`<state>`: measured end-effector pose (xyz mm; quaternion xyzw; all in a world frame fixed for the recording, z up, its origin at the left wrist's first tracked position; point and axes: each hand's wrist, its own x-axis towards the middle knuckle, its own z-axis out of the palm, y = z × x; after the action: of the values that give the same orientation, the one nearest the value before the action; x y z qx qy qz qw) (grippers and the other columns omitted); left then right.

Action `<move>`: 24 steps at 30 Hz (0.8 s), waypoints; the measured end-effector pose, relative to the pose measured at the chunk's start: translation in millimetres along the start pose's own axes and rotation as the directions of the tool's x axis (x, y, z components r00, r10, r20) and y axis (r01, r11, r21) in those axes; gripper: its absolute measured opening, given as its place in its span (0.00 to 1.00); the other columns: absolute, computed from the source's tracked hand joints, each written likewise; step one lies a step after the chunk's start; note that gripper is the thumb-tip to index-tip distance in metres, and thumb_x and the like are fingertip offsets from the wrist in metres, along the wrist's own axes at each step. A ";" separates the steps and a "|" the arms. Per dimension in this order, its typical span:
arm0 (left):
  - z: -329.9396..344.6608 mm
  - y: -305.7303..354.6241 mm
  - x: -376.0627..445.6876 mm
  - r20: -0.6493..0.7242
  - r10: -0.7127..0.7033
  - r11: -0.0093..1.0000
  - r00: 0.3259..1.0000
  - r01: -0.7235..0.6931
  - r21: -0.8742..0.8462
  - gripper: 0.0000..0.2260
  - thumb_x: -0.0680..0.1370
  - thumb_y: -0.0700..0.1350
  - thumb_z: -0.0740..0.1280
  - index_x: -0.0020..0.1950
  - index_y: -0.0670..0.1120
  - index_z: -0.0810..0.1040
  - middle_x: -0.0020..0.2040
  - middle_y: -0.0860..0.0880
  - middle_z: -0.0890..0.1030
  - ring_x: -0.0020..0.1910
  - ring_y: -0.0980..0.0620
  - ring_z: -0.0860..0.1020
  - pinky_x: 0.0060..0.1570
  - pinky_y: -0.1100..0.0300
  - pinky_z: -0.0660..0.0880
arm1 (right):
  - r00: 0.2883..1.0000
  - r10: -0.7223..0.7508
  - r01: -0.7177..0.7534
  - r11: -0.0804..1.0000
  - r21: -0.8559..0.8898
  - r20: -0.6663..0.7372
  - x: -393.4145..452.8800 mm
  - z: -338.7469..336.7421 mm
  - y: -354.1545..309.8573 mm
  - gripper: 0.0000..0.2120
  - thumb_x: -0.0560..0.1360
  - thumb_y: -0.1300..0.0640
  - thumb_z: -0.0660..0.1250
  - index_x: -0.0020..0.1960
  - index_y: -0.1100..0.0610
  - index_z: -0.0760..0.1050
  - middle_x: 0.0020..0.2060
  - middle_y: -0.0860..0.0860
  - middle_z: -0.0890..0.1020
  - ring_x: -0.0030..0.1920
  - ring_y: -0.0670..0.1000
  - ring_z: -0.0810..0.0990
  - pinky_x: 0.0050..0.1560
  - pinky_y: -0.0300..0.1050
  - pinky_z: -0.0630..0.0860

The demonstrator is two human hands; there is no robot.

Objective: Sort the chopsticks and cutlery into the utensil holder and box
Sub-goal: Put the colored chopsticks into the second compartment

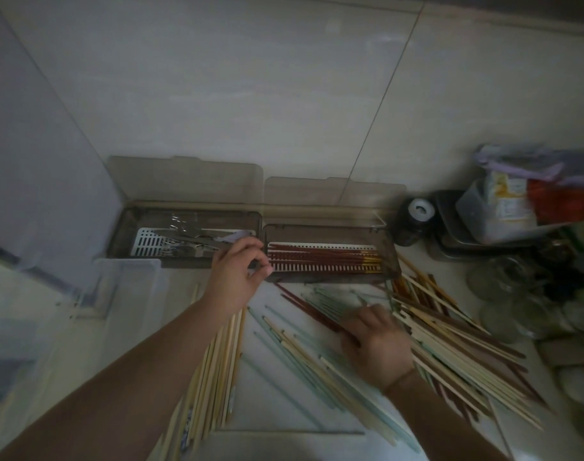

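while the left hand (239, 272) reaches to the near left corner of the right-hand box (330, 252), its fingers curl in a pinch at that corner; whether anything sits between the fingertips cannot be told through the blur; the right hand (375, 344) rests lower on the counter (277, 404), fingers curled round a pair of dark red chopsticks (303, 306) that point up and left toward the box; right-hand box is open, its brown clear lid (333, 194) leaning back against the tiled wall (217, 94); inside, red chopsticks with gold ends (323, 257) lie side by side along a white slotted tray; left-hand box (184, 236), also open, touches it on the left and holds metal cutlery (184, 231) on a white slotted tray; loose on the counter: a bundle of pale wooden chopsticks (217, 367) under the left forearm, pale green and cream chopsticks (297, 354) between the arms, a mixed heap of cream and brown chopsticks (457, 344) to the right of the right hand; clear plastic tub (130, 284) near left of the boxes; dark jar with white lid (413, 217) and stacked containers (503, 214) at far right.
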<state>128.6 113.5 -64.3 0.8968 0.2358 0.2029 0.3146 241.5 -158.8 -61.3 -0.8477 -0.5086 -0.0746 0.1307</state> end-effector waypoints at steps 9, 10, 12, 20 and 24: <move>0.3 -0.4 -0.5 0.006 0.004 1.000 1.000 -0.004 -0.006 0.05 0.73 0.45 0.74 0.44 0.50 0.79 0.57 0.60 0.72 0.59 0.56 0.71 0.63 0.50 0.59 | 0.968 0.222 -0.206 0.969 -0.134 0.119 -22.4 17.5 -18.3 0.14 0.73 0.47 0.57 0.41 0.51 0.80 0.39 0.50 0.78 0.41 0.56 0.74 0.36 0.49 0.73; 0.2 -0.4 -0.3 0.010 0.003 1.000 1.000 -0.003 -0.004 0.05 0.73 0.45 0.74 0.44 0.50 0.78 0.57 0.60 0.72 0.60 0.55 0.72 0.64 0.50 0.60 | 0.964 0.231 -0.210 0.966 -0.153 0.132 -22.0 17.2 -19.5 0.14 0.73 0.48 0.57 0.41 0.51 0.80 0.39 0.50 0.77 0.41 0.56 0.74 0.36 0.49 0.73; -0.5 0.3 0.1 0.020 -0.015 1.000 1.000 0.015 -0.009 0.06 0.73 0.46 0.74 0.44 0.52 0.78 0.57 0.61 0.72 0.60 0.54 0.72 0.64 0.48 0.60 | 0.961 0.231 -0.205 0.964 -0.171 0.150 -20.1 16.4 -21.2 0.14 0.73 0.48 0.56 0.41 0.51 0.79 0.39 0.50 0.77 0.41 0.56 0.74 0.36 0.49 0.72; 0.5 0.6 -1.2 0.011 -0.017 1.000 1.000 0.017 -0.001 0.05 0.73 0.46 0.73 0.44 0.50 0.78 0.59 0.57 0.74 0.61 0.54 0.73 0.63 0.50 0.60 | 0.929 0.312 -0.306 0.950 0.062 -0.201 24.8 -31.4 -12.2 0.06 0.77 0.55 0.58 0.47 0.54 0.72 0.29 0.44 0.73 0.22 0.42 0.63 0.24 0.27 0.51; 0.5 0.5 -1.5 -0.001 -0.010 1.000 1.000 0.010 -0.015 0.05 0.72 0.45 0.74 0.44 0.50 0.79 0.58 0.59 0.73 0.61 0.54 0.73 0.63 0.51 0.60 | 0.961 0.215 -0.232 0.969 -0.081 -0.174 72.4 -37.4 15.6 0.14 0.67 0.60 0.58 0.49 0.54 0.79 0.40 0.53 0.83 0.41 0.58 0.79 0.40 0.49 0.73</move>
<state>127.8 112.2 -64.7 0.8931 0.2390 0.2036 0.3222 289.7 -115.9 -9.0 -0.8962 -0.3927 -0.1543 0.1370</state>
